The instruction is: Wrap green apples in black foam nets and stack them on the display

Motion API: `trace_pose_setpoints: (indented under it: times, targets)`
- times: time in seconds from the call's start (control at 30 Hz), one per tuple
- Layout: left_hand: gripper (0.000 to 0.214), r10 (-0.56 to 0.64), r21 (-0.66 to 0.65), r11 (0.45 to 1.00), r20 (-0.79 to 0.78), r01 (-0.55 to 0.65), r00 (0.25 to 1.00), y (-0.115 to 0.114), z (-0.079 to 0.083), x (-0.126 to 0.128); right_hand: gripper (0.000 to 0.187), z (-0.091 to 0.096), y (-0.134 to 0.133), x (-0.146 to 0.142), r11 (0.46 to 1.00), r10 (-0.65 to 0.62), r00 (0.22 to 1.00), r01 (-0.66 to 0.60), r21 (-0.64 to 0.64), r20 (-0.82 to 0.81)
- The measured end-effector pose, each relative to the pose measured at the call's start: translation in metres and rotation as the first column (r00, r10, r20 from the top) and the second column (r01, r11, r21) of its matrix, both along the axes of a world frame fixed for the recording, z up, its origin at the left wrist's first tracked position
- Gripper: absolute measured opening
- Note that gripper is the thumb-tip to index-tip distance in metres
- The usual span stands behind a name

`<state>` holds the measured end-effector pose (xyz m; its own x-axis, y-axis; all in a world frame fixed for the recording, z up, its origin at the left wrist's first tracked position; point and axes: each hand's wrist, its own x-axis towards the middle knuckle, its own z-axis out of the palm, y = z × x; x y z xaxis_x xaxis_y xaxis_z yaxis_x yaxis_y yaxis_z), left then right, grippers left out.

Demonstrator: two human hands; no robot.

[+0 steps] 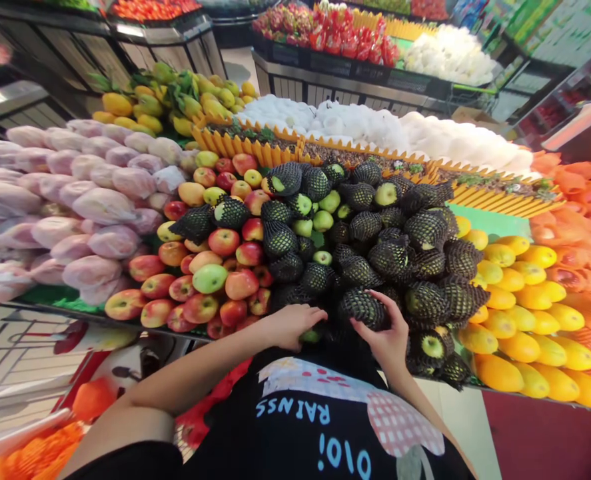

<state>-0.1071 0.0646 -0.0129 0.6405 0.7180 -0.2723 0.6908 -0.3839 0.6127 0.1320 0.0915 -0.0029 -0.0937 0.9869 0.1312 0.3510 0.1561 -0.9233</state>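
At the front edge of the heap, my right hand curves its thumb and fingers around the right side of a green apple in a black foam net. To the left, my left hand bends its fingers down over a green apple, of which only a small part shows. The undersides of the left fingers are hidden. Around and beyond both hands lie several other netted apples, some with green tops peeping out. Bare green apples sit among them.
Red apples lie left of the netted heap, with wrapped pale pink fruit further left. Yellow oval fruit is stacked at the right. An orange picket divider runs behind. A wire cart stands lower left.
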Motion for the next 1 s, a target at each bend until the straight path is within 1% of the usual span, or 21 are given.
trace_pose_setpoints:
  times: [0.07,0.1,0.13,0.17,0.23,0.27,0.3,0.33,0.4,0.47,0.53,0.6,0.63,0.7,0.77,0.8,0.83,0.9,0.93,0.97,1.0]
  targets:
    - [0.072,-0.002,0.005,1.0,-0.009,0.002,1.0,-0.004,-0.015,0.001,0.05,0.001,-0.001,-0.008,0.995,0.033,0.996,-0.04,-0.092,-0.079]
    - [0.073,0.013,0.017,1.0,0.008,-0.013,1.0,-0.005,-0.019,0.0,0.048,0.002,-0.001,-0.011,0.983,0.043,0.989,-0.067,-0.168,-0.144]
    - [0.074,0.027,0.032,0.999,0.033,-0.028,0.999,-0.006,-0.02,-0.003,0.046,0.002,-0.002,-0.013,0.96,0.042,0.973,-0.102,-0.26,-0.226]
    - [0.076,0.042,0.042,0.998,0.065,-0.045,0.997,-0.006,-0.018,-0.006,0.045,0.002,-0.003,-0.015,0.923,0.026,0.949,-0.143,-0.357,-0.315]
    - [0.082,0.091,0.038,0.994,0.153,-0.098,0.984,-0.008,-0.008,-0.013,0.047,0.001,-0.005,-0.016,0.83,-0.042,0.884,-0.229,-0.509,-0.465]
    - [0.086,0.128,0.017,0.991,0.215,-0.135,0.968,-0.009,0.0,-0.015,0.048,0.001,-0.008,-0.016,0.791,-0.076,0.857,-0.26,-0.554,-0.51]
    - [0.089,0.181,-0.021,0.983,0.289,-0.182,0.94,-0.011,0.008,-0.016,0.05,0.001,-0.01,-0.016,0.768,-0.094,0.843,-0.277,-0.577,-0.53]
    - [0.089,0.251,-0.08,0.968,0.363,-0.239,0.897,-0.013,0.016,-0.015,0.051,0.0,-0.013,-0.016,0.764,-0.09,0.843,-0.283,-0.58,-0.53]
    - [0.078,0.42,-0.241,0.907,0.463,-0.345,0.781,-0.017,0.026,-0.009,0.057,-0.002,-0.019,-0.016,0.792,-0.027,0.862,-0.29,-0.537,-0.506]
    - [0.064,0.579,-0.398,0.814,0.502,-0.423,0.642,-0.02,0.025,0.003,0.067,-0.007,-0.025,-0.018,0.833,0.029,0.86,-0.302,-0.463,-0.509]
    - [0.061,0.698,-0.512,0.716,0.52,-0.475,0.492,-0.022,0.015,0.014,0.071,-0.013,-0.028,-0.018,0.851,0.021,0.823,-0.313,-0.422,-0.568]
    - [0.064,0.763,-0.587,0.644,0.542,-0.491,0.353,-0.022,0.003,0.022,0.062,-0.021,-0.03,-0.018,0.835,-0.048,0.776,-0.314,-0.452,-0.628]
    - [0.067,0.776,-0.611,0.626,0.551,-0.484,0.308,-0.023,-0.002,0.024,0.053,-0.024,-0.03,-0.018,0.821,-0.083,0.761,-0.314,-0.477,-0.644]
    - [0.072,0.774,-0.628,0.626,0.573,-0.462,0.27,-0.025,-0.007,0.027,0.034,-0.03,-0.029,-0.017,0.798,-0.124,0.745,-0.317,-0.512,-0.655]
    - [0.075,0.746,-0.609,0.659,0.601,-0.441,0.287,-0.026,-0.003,0.03,0.025,-0.032,-0.029,-0.018,0.792,-0.146,0.727,-0.321,-0.52,-0.671]
    - [0.076,0.723,-0.584,0.686,0.611,-0.434,0.321,-0.026,0.002,0.031,0.029,-0.031,-0.029,-0.018,0.783,-0.152,0.713,-0.335,-0.524,-0.684]
    - [0.077,0.688,-0.542,0.723,0.617,-0.429,0.381,-0.024,0.009,0.031,0.038,-0.03,-0.03,-0.019,0.77,-0.154,0.7,-0.357,-0.528,-0.698]
    - [0.081,0.565,-0.386,0.824,0.615,-0.415,0.549,-0.012,0.022,0.029,0.059,-0.026,-0.031,-0.02,0.749,-0.133,0.686,-0.403,-0.526,-0.715]
    - [0.078,0.478,-0.276,0.876,0.608,-0.396,0.634,-0.002,0.027,0.026,0.064,-0.023,-0.03,-0.019,0.746,-0.118,0.689,-0.414,-0.522,-0.715]
    - [0.069,0.394,-0.154,0.912,0.589,-0.381,0.705,0.012,0.031,0.022,0.064,-0.02,-0.029,-0.018,0.745,-0.111,0.694,-0.416,-0.521,-0.711]
    - [0.056,0.323,-0.033,0.929,0.555,-0.368,0.767,0.029,0.032,0.017,0.062,-0.015,-0.026,-0.017,0.746,-0.118,0.693,-0.411,-0.524,-0.711]
